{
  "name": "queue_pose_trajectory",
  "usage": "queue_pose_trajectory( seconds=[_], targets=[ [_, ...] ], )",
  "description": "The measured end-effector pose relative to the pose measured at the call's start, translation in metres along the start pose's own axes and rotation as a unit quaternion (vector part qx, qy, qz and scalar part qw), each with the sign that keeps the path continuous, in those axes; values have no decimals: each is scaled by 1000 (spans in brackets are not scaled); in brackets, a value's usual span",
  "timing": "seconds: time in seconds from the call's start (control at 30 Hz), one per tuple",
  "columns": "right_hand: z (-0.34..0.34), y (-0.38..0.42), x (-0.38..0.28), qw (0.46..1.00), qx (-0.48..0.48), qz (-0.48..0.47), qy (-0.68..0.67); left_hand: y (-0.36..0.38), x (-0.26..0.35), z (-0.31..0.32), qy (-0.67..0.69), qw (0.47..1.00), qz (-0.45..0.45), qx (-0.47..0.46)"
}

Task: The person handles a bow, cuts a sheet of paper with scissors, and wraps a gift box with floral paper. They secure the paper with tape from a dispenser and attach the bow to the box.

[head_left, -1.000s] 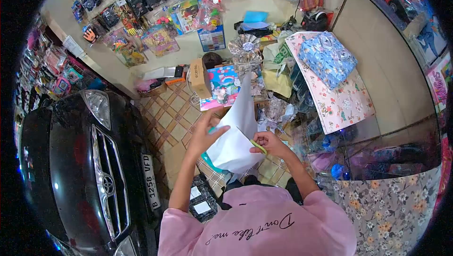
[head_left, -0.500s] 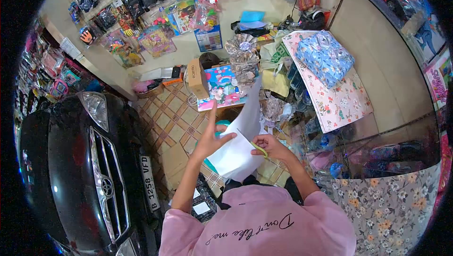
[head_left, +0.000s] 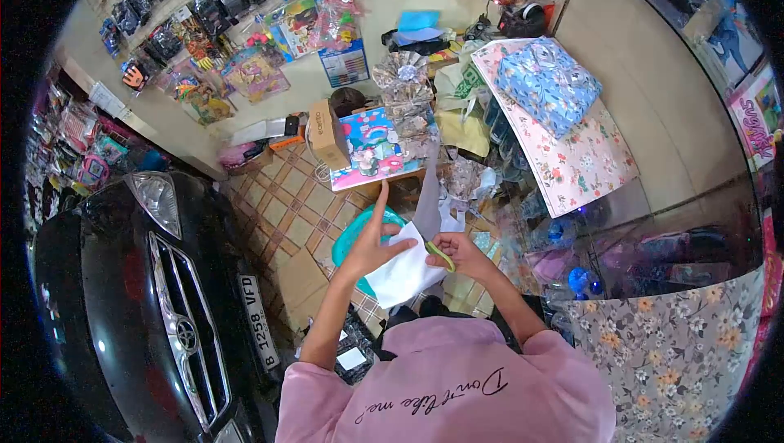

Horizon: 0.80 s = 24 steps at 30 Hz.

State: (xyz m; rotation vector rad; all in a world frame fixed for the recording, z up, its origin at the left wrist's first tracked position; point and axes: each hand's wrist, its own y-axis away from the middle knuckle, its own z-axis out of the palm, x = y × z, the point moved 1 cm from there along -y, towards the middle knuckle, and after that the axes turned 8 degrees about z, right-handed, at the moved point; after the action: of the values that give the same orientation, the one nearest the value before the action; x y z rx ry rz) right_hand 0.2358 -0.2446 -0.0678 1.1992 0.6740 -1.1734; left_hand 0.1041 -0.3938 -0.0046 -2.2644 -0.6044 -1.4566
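Observation:
My right hand (head_left: pixel 461 255) is closed on scissors (head_left: pixel 441 257) with yellow-green handles, their blades directed up and left at the paper. A sheet of white paper (head_left: pixel 402 278) hangs in front of my body, and a narrow greyish part of it rises past the blades. My left hand (head_left: pixel 369 249) grips the sheet's left side, thumb lying across it and index finger stretched upward; the other fingers are partly hidden. Behind the paper, a teal round basin (head_left: pixel 347 237) shows on the floor.
A colourful patterned low table (head_left: pixel 371 149) ahead carries a brown box (head_left: pixel 327 134) and a wrapped bundle (head_left: pixel 404 75). To the right, a blue floral parcel (head_left: pixel 549 88) lies on a pink floral board (head_left: pixel 592 165). A black car (head_left: pixel 106 304) stands close on the left.
The paper has swung and folded, so its upper part now appears narrow and edge-on. The scissors have moved slightly left and down with my right hand. More of the basin shows.

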Motion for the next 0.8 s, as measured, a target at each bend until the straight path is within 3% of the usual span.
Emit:
queue_pose_trajectory(
  seconds=[0.3, 0.4, 0.47, 0.53, 0.63, 0.8],
  targets=[
    [-3, 8, 1, 999, -8, 18, 33, 8, -23, 0, 36, 999, -5, -35],
    [-18, 7, 16, 992, 100, -78, 29, 12, -31, -15, 20, 999, -30, -14],
    [-30, 18, -3, 956, 209, -132, 161, 15, -48, -17, 14, 999, -44, 8],
    [-44, 36, -28, 890, 319, -189, 266, 8, -24, -14, 24, 999, -19, 27],
    [-71, 72, -71, 823, 462, -176, 281, -6, -18, -1, -12, 998, 36, 54],
    [-162, 121, -83, 673, 615, -150, 383, -40, 10, 31, 57, 995, 84, 1]
  ],
)
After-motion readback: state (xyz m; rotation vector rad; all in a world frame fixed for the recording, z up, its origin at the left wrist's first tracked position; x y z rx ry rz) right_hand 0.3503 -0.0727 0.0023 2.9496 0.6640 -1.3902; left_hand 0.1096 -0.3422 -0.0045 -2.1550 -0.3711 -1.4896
